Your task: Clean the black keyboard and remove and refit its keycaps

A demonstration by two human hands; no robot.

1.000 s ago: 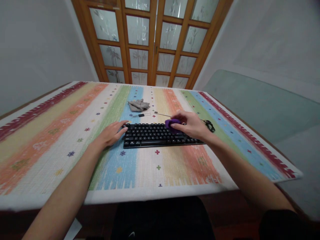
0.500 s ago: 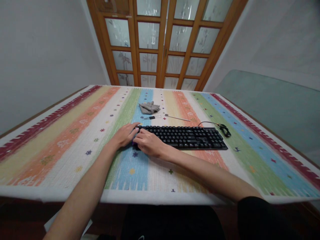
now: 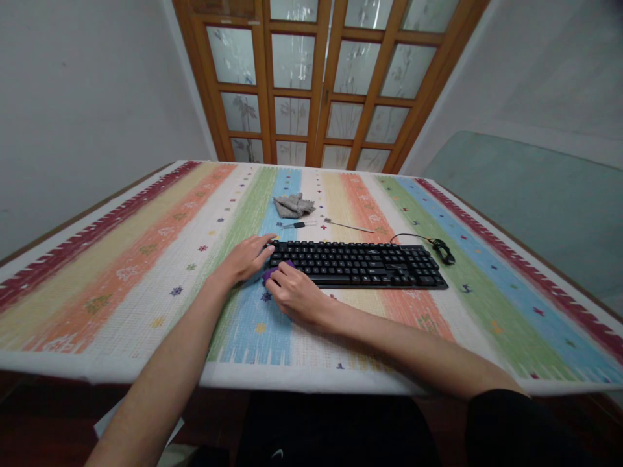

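Observation:
A black keyboard (image 3: 360,267) lies flat across the striped cloth. At its left end rests my left hand (image 3: 244,258), index finger reaching over the top left corner and thumb against the left edge, gripping that end. My right hand (image 3: 298,295) is closed on a small purple cloth (image 3: 273,274) at the keyboard's lower left corner. Part of the purple cloth and some lower left keys are hidden by my right fingers.
Behind the keyboard lie a crumpled grey cloth (image 3: 294,205), a small tool with a black middle (image 3: 300,225) and a thin brush (image 3: 348,226). The keyboard's cable (image 3: 442,250) is bundled at the right. A striped tablecloth (image 3: 146,272) covers the table.
My right hand has moved down and slightly right from the keyboard's left keys to its lower left corner, showing more of the purple cloth. My left hand stays on the left end.

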